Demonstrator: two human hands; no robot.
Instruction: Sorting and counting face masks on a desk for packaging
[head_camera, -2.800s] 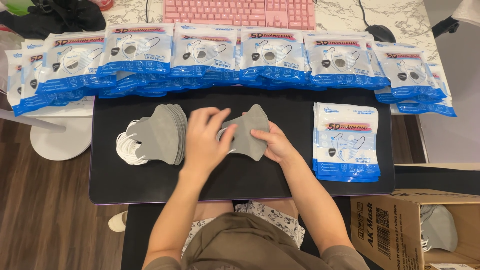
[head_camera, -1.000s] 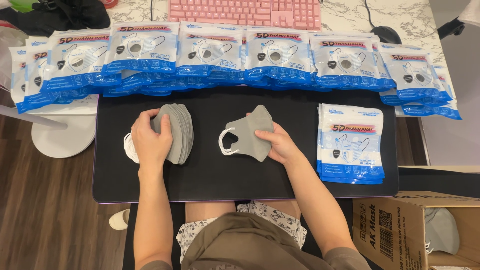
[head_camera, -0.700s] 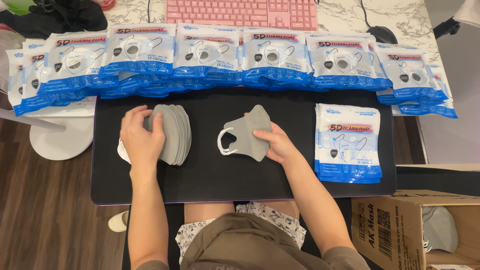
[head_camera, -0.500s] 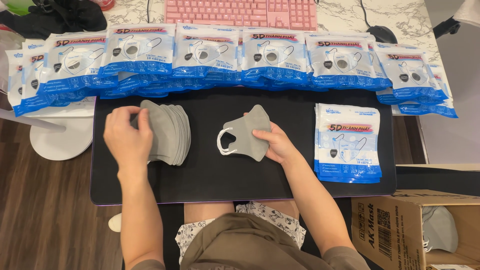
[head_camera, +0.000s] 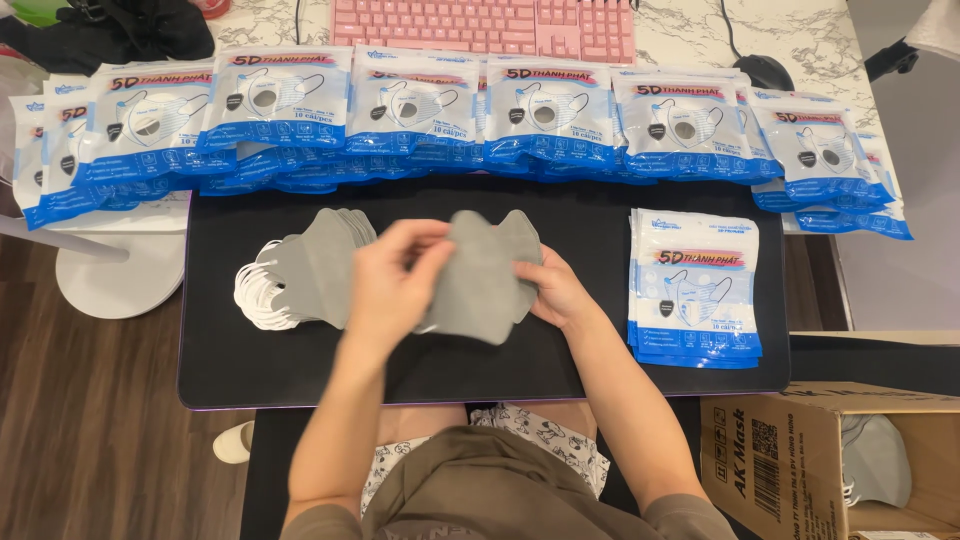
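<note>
Lying flat over the middle of the black desk mat (head_camera: 300, 370), a soft grey folded fabric face mask (head_camera: 480, 290) is pinched by left hand (head_camera: 390, 285), which has come across from the grey mask stack (head_camera: 320, 265) at the mat's left, while right hand (head_camera: 555, 290) presses fingers on its right edge.

You've got a marble-look desk (head_camera: 800, 40) up top with a pink keyboard (head_camera: 480, 25) on it, dark wood floor (head_camera: 90, 430) on your left, plus a round white stand base (head_camera: 120, 280) and an open cardboard box (head_camera: 800, 460).
</note>
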